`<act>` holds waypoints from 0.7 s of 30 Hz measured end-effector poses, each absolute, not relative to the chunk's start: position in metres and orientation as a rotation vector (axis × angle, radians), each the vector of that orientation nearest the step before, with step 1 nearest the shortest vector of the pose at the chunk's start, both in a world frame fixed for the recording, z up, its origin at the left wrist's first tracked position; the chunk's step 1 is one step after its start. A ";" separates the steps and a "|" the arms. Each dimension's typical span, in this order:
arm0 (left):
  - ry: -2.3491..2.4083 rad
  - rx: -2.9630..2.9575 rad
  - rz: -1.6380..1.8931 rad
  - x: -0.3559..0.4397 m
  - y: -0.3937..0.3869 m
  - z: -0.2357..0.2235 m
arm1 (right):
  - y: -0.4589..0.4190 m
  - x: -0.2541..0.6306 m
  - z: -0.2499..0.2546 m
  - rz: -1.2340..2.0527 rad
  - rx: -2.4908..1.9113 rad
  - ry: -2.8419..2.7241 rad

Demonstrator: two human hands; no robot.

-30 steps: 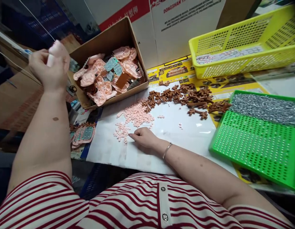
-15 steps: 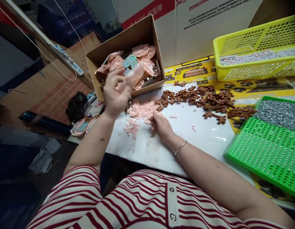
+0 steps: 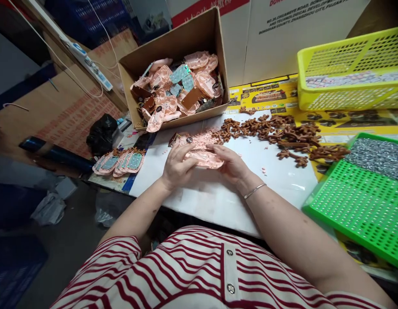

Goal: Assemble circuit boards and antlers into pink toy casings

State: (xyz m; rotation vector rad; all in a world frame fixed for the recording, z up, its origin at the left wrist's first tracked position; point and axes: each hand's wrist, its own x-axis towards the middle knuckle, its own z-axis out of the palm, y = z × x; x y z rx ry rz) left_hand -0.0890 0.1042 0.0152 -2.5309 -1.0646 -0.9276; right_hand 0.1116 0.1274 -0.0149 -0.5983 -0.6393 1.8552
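In front of the cardboard box (image 3: 186,36), our left hand (image 3: 178,166) and right hand (image 3: 231,163) curl round opposite ends of a pink shell (image 3: 207,159). We judge a light, even hold best, to avoid flexing it. Right of the box, behind, a white carton (image 3: 282,49) reads "DONGSHAN COUNTY, ZHANGZHOU CITY".

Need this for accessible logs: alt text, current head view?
A left hand and right hand hold a pink shell over a white surface. Beyond it lie small pink bits and brown parts, with an open box of more shells behind. On the view's right are a green tray of silvery pieces and a yellow basket.
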 end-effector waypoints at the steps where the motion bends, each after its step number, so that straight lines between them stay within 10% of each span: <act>1: -1.093 -2.498 -1.000 -0.090 0.105 0.013 | 0.127 0.111 -0.016 1.840 -0.595 -0.659; 12: -2.385 -2.178 -3.050 -0.045 0.090 -0.002 | 0.122 0.104 -0.016 1.674 -0.565 -0.721; 21: -2.373 -2.269 -3.115 -0.043 0.101 0.013 | 0.115 0.097 -0.012 1.635 -0.596 -0.759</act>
